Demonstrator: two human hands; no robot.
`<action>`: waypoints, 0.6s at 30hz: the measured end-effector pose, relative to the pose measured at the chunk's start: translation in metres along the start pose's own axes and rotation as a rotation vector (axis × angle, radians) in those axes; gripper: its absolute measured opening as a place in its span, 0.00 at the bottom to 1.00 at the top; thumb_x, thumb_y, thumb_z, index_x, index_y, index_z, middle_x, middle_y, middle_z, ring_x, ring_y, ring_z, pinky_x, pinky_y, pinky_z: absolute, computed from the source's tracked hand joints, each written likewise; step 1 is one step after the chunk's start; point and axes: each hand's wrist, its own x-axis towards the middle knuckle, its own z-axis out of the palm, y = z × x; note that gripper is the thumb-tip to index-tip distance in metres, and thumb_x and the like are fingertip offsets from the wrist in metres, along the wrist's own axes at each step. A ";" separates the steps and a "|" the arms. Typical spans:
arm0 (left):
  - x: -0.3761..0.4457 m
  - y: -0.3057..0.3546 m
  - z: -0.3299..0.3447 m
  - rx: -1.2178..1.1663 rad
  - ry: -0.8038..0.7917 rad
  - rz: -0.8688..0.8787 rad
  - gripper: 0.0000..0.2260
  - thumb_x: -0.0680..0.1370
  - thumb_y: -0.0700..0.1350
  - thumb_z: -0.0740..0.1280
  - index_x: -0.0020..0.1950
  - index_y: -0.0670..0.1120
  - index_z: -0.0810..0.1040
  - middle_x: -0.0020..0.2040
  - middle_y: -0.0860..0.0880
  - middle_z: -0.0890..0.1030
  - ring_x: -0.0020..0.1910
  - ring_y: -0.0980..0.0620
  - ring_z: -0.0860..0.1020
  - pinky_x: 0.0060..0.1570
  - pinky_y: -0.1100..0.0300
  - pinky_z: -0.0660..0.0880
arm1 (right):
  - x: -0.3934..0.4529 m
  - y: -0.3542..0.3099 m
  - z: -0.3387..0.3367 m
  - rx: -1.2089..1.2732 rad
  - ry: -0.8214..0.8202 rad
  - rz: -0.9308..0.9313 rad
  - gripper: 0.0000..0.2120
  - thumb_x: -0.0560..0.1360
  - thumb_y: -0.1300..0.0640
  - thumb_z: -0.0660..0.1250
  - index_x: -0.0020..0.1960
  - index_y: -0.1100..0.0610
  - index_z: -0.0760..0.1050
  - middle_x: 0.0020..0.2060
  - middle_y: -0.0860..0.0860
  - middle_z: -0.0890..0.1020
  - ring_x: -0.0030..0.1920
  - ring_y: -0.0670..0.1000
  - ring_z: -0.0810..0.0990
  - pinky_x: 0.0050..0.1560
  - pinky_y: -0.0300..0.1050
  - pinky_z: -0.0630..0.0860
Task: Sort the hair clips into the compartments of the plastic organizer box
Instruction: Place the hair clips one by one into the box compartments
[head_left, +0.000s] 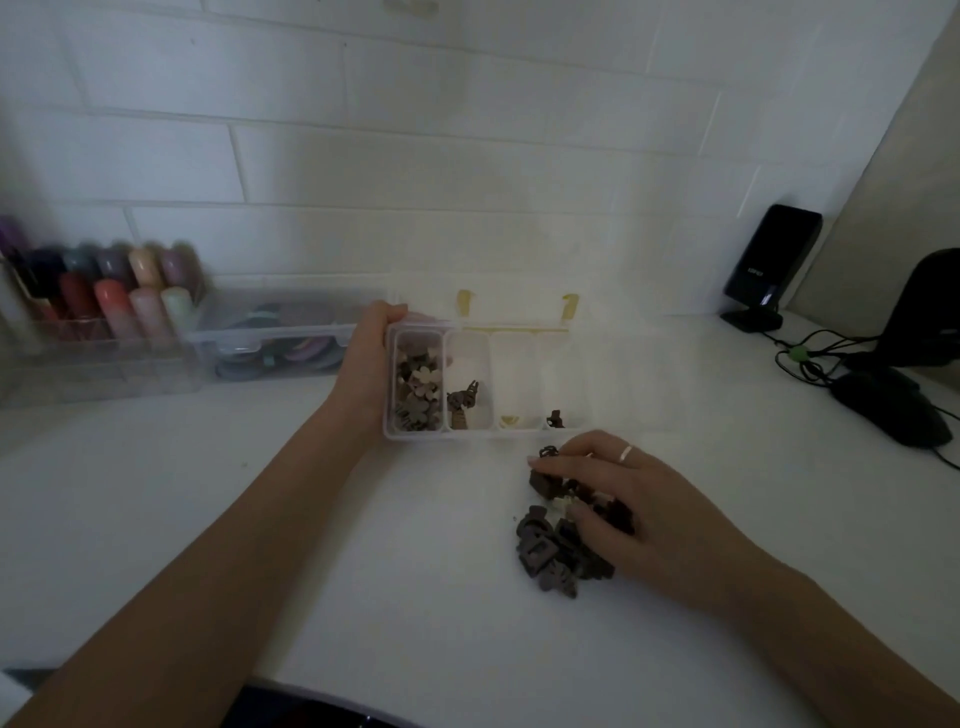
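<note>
A clear plastic organizer box (415, 435) lies open on the white table, its lid tipped back against the wall. Its leftmost compartment holds several brown and beige clips (417, 389). The second compartment has a few dark clips (462, 402), and one small clip (555, 418) lies further right. My left hand (366, 364) grips the box's left end. A pile of dark brown hair clips (550, 551) sits on the table in front of the box. My right hand (618, 493) rests on that pile, fingers curled over the clips; whether it pinches one is unclear.
A clear case of hair accessories (280, 338) and a rack of coloured bottles (114, 296) stand at the back left. At the right are a black speaker (769, 265), cables (810, 358) and a black mouse (893, 410). The table's front edge runs near me.
</note>
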 end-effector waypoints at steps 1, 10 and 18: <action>0.000 0.000 0.000 -0.002 0.002 0.004 0.15 0.75 0.52 0.57 0.31 0.48 0.73 0.35 0.47 0.76 0.35 0.49 0.75 0.43 0.57 0.71 | 0.001 0.001 0.000 0.070 0.005 0.038 0.18 0.74 0.51 0.60 0.62 0.48 0.76 0.54 0.38 0.75 0.54 0.36 0.73 0.54 0.25 0.66; -0.003 -0.001 0.002 -0.024 -0.049 0.014 0.19 0.75 0.51 0.56 0.25 0.49 0.72 0.28 0.50 0.75 0.31 0.51 0.73 0.39 0.60 0.69 | 0.003 0.008 -0.007 0.400 0.072 0.192 0.19 0.65 0.60 0.77 0.53 0.46 0.78 0.42 0.44 0.81 0.41 0.47 0.80 0.48 0.38 0.77; -0.006 0.000 0.001 0.000 -0.035 0.014 0.13 0.75 0.51 0.56 0.32 0.49 0.68 0.32 0.49 0.74 0.32 0.51 0.72 0.38 0.60 0.69 | 0.004 0.002 0.002 0.677 0.157 0.263 0.18 0.70 0.74 0.68 0.52 0.54 0.78 0.46 0.52 0.82 0.44 0.50 0.84 0.45 0.36 0.78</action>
